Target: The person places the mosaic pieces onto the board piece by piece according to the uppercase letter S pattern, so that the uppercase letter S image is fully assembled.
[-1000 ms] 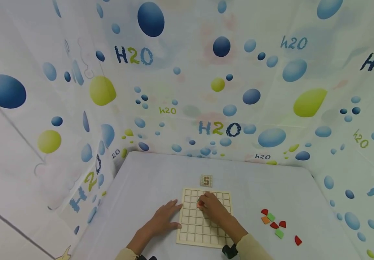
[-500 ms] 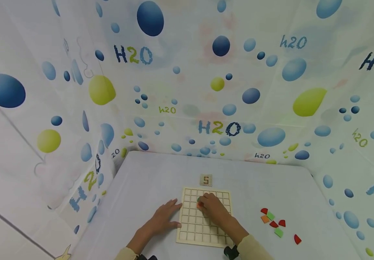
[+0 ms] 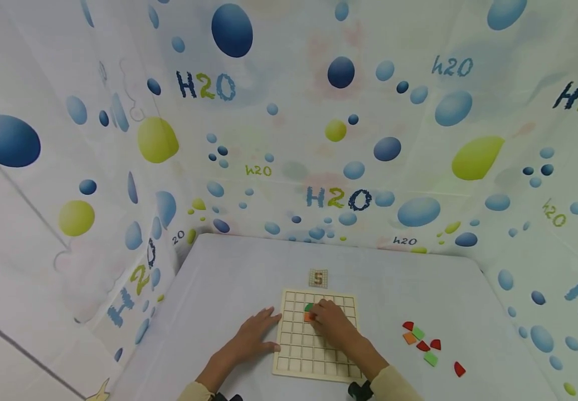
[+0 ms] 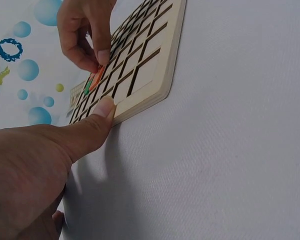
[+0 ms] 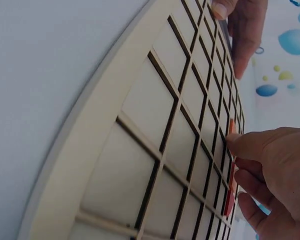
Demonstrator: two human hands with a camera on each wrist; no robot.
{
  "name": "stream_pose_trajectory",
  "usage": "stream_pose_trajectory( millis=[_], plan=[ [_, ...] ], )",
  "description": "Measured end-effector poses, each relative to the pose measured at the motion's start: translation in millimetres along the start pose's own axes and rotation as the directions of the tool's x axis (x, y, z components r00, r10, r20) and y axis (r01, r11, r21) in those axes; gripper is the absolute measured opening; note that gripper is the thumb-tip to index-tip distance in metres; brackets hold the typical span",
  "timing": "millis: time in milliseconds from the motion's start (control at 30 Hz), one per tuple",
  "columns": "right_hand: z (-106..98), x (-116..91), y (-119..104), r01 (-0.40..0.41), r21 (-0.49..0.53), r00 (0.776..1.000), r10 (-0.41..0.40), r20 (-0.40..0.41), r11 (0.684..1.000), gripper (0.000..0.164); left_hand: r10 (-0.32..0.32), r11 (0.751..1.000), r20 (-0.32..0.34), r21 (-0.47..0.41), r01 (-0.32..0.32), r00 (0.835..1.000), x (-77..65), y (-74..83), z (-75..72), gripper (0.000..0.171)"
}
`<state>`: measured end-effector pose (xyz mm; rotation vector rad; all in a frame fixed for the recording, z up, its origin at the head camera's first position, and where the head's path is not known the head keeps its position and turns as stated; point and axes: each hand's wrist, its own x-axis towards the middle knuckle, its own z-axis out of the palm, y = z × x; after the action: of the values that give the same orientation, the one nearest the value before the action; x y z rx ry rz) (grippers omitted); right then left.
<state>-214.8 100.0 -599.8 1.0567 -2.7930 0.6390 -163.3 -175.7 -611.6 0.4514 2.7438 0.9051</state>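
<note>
In the head view, a wooden grid board [image 3: 301,351] lies on the table with a green piece [image 3: 309,307] and an orange piece [image 3: 307,316] in neighbouring cells. My right hand [image 3: 336,324] is over the cells beside them, thumb and fingers curled. In the right wrist view, its fingertips pinch a small red piece [image 5: 232,176] low against the board; its shape is mostly hidden. Another red piece [image 5: 230,204] sits under the curled fingers. My left hand [image 3: 253,334] rests along the board's left edge with fingers spread, and its thumb [image 4: 104,106] touches the rim.
A small card [image 3: 318,278] with an S pattern lies just beyond the board. To the right are several loose pieces, including red quarter-rounds [image 3: 459,369], green squares [image 3: 431,359] and an orange square [image 3: 409,338]. Patterned curtains [image 3: 289,139] surround the table [image 3: 228,267].
My right hand has shifted slightly right, uncovering more of the green and orange pieces on the board. The left hand stays in place at the board's edge.
</note>
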Motion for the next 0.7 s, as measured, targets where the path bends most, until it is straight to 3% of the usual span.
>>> stream_pose_trajectory(
  millis=[133,233,333,500,633,700],
  plan=[
    [-11,-10,12,-0.092,0.132,0.996,0.089,0.027,0.987,0.007,-0.010,1.000,0.003,0.001,0.010,1.000,0.3,0.2,0.1,0.086],
    [-23,-20,28,-0.206,0.194,0.978,0.205,0.024,0.959,0.008,-0.002,1.000,0.004,-0.002,0.002,1.000,-0.1,0.1,0.8,0.086],
    [-37,-33,49,-0.314,0.183,0.948,0.318,0.005,0.932,0.010,0.001,1.000,0.009,-0.002,-0.001,1.000,-0.7,0.2,1.2,0.086],
    [-65,-65,83,-0.477,0.134,0.875,0.484,-0.022,0.869,0.020,0.003,1.000,0.008,-0.013,-0.003,1.000,-1.3,0.1,1.5,0.087],
    [-84,-98,106,-0.558,0.141,0.825,0.565,-0.012,0.817,0.026,0.006,1.000,0.005,-0.019,-0.006,1.000,-0.9,-0.7,1.7,0.087],
    [-92,-115,115,-0.578,0.142,0.812,0.584,0.001,0.804,0.030,0.005,1.000,0.005,-0.016,-0.005,1.000,-0.4,-1.4,2.2,0.087]
  ],
)
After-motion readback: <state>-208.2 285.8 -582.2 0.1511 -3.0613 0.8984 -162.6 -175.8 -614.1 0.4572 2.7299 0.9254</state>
